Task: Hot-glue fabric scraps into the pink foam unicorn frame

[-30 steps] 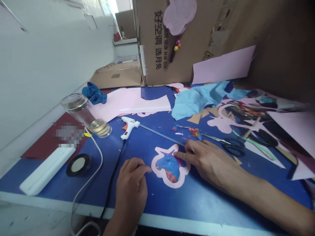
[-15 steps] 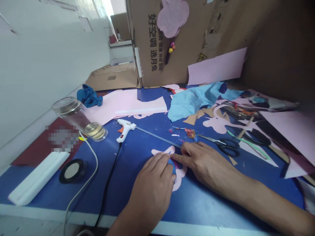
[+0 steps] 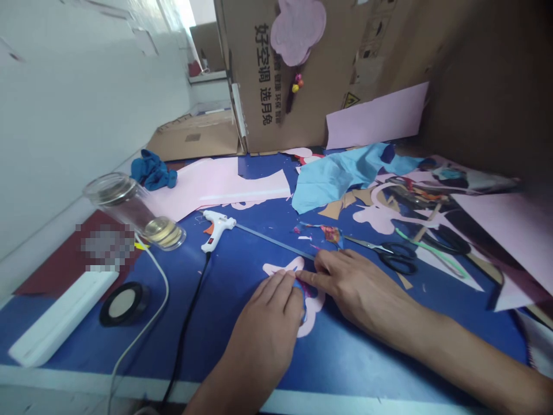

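Note:
A pink cutout with a flower-like outline (image 3: 311, 320) lies on the blue tabletop (image 3: 358, 363), and a blue patterned piece (image 3: 303, 294) sits in its middle. My left hand (image 3: 263, 337) covers most of that piece, its fingers closed over it. My right hand (image 3: 349, 282) comes in from the right, with the index finger stretched onto the same piece. Its tip meets the left fingers. Just above my hands lie a white hot glue gun (image 3: 216, 229) and a thin metal rod (image 3: 272, 240).
Black-handled scissors (image 3: 400, 258) and scattered paper scraps lie to the right. A glass bottle (image 3: 136, 212), tape roll (image 3: 124, 304), white box (image 3: 63, 319) and blue cloth (image 3: 151, 171) are at left. A cardboard box (image 3: 276, 75) stands behind.
My left hand has moved from the table beside the cutout onto the blue piece, hiding much of it. My right hand stays nearly in place, and the view has shifted slightly.

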`<state>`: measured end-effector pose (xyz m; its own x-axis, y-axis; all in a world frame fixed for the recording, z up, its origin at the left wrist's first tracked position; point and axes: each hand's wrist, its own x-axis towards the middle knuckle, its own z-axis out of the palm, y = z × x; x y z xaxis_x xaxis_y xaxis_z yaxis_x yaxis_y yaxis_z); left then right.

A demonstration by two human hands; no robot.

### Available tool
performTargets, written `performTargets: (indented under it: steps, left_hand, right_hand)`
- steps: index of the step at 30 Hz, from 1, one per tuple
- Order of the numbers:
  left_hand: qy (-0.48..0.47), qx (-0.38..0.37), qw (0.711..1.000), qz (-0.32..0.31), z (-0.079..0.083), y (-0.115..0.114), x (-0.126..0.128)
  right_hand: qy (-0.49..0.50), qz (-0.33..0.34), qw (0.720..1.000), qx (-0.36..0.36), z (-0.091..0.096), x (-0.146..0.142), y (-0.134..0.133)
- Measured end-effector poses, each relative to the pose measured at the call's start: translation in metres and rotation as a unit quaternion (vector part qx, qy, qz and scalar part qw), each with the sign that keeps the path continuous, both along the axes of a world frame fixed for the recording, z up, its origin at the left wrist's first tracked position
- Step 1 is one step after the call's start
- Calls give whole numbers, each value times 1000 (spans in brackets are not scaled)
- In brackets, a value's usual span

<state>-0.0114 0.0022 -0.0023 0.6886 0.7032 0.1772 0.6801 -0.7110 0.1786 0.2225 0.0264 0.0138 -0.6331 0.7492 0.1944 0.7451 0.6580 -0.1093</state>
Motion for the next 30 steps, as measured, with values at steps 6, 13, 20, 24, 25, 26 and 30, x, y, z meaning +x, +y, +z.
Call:
performTargets:
  steps: [6, 13, 20, 24, 25, 26, 30]
  left_hand:
    - [5, -3, 1000, -7, 5, 1, 0]
    - [4, 8, 1000, -9, 9, 6, 0]
    - [-21, 14, 1000, -4, 7, 5, 2]
    - [-36, 3, 999, -4, 6, 6, 2]
    - [-38, -1, 999, -4, 6, 6, 2]
    - [-40, -4, 999, -3, 6, 7, 2]
    - [-53, -13, 999, 5, 7, 6, 3]
  right_hand:
    - [28, -26, 999, 7, 11, 10, 5]
    - [108, -169, 980, 20, 35, 48, 9]
    - [360, -171, 892, -215, 28, 41, 8]
    - [438, -160, 821, -329, 20, 27, 20]
    - [454, -163, 801, -354, 19, 24, 23]
    - [471, -166, 780, -376, 18, 21, 26]
    - [506, -165, 734, -421, 20, 15, 32]
